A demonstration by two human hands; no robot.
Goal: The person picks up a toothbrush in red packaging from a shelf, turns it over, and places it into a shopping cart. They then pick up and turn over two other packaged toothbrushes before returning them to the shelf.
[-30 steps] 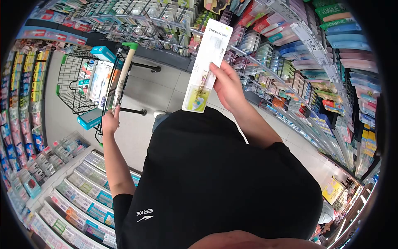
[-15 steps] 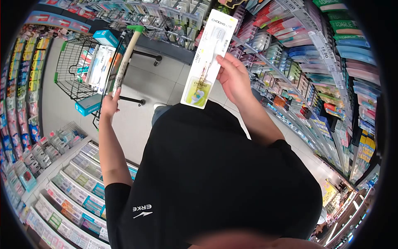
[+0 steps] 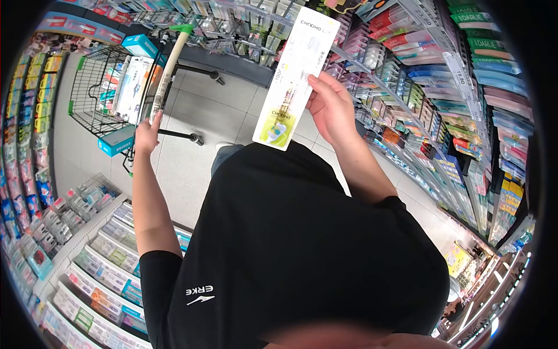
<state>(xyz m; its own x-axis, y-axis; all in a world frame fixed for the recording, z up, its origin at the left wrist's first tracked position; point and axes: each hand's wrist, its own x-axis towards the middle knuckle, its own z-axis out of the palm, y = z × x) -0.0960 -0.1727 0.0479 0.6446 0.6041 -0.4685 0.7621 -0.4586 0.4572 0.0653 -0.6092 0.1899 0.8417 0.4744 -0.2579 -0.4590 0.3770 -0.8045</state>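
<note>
One white-and-green pack point(image 3: 296, 81) we find pinched by its edge in our right hand point(image 3: 333, 109), between the trolley point(image 3: 71, 108) and the price rail point(image 3: 459, 75). Our left hand point(image 3: 147, 134) we record curled around the trolley's handle point(image 3: 172, 55).

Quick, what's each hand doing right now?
Left hand: closed on the cart handle.
Right hand: holding the white and green package by its edge.

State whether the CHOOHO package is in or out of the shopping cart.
Out: the right hand holds the CHOOHO package, apart from the shopping cart.
</note>
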